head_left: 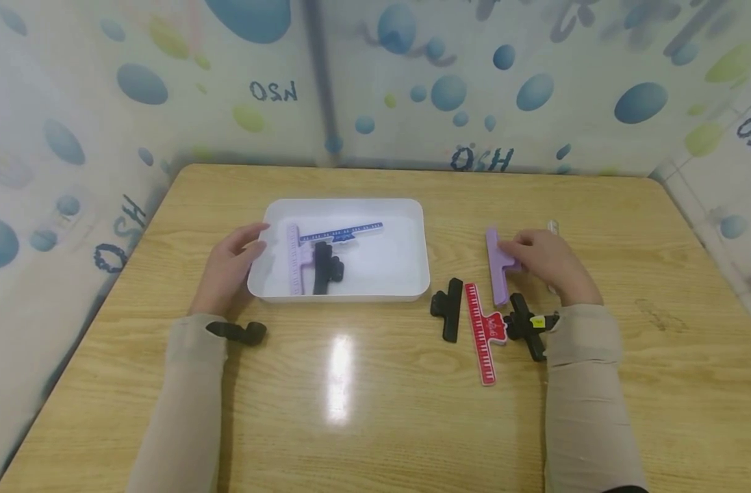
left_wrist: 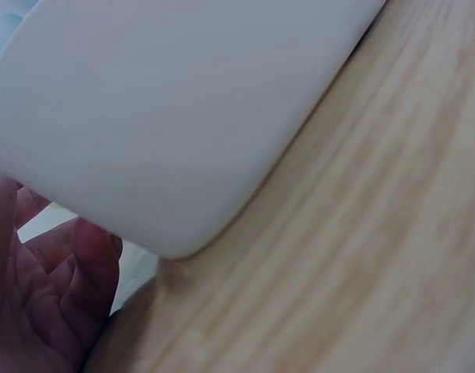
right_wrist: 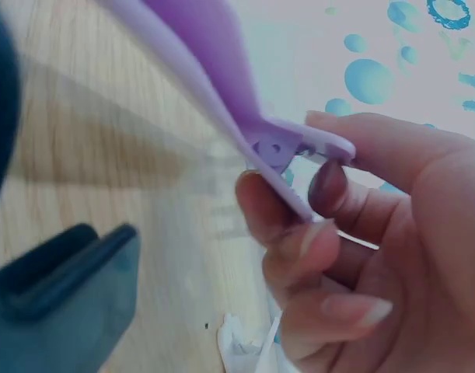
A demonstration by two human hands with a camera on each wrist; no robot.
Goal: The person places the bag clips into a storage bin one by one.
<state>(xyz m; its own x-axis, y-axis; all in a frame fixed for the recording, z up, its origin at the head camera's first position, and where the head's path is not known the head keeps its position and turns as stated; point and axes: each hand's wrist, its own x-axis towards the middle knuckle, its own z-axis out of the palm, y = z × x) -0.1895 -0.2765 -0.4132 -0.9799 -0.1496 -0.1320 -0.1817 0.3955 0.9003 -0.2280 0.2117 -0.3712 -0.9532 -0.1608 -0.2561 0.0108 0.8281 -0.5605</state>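
Note:
My right hand (head_left: 550, 263) pinches the handles of a purple bag clip (head_left: 497, 267). In the right wrist view, thumb and fingers lie on both sides of the handles, and the clip (right_wrist: 210, 70) is held above the table. My left hand (head_left: 226, 267) touches the left rim of a white tray (head_left: 381, 298) with loosely bent fingers. Inside the tray lie a pale purple clip (head_left: 295, 263), a blue clip (head_left: 344, 231) and a black clip (head_left: 322, 267). The left wrist view shows the tray's outer wall (left_wrist: 167, 116) beside the fingers.
Right of the tray, a black clip (head_left: 452, 311), a red clip (head_left: 481, 335) and another black clip (head_left: 526, 329) lie on the wooden table (head_left: 381, 438). A whitish clip (head_left: 553, 226) is partly hidden behind my right hand. Patterned walls (head_left: 400, 123) border the table.

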